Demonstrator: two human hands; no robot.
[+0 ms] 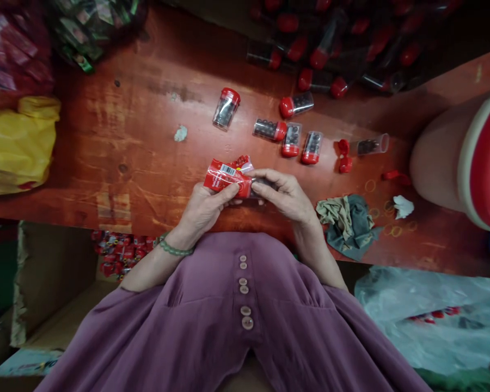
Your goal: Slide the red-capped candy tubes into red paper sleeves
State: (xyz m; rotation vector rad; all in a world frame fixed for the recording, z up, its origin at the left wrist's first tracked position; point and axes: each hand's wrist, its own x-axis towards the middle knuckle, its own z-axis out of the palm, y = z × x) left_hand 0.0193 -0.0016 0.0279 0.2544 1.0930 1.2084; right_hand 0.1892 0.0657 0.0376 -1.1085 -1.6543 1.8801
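Close to my body, my left hand (pixel 206 206) pinches a red printed plastic wrapper (pixel 222 177) with a barcode on it. My right hand (pixel 286 196) grips a small clear tube of dark balls (pixel 265 184), whose end meets the wrapper; whether it sits inside the wrapper is hidden by my fingers. Beyond my hands lie several like tubes with red caps, among them one at the left (pixel 226 110) and one at the right (pixel 312 147). Farther right, an uncapped tube (pixel 371 145) lies beside a loose red cap (pixel 344 156).
A dark box heaped with red-capped tubes (pixel 318 57) stands at the back. At right are a crumpled cloth (pixel 347 223), rubber bands (pixel 394 231) and a white bucket (pixel 436 158). Bagged packets (pixel 16 49) and a yellow bag (pixel 16 149) sit left; an open carton (pixel 57 283) is below.
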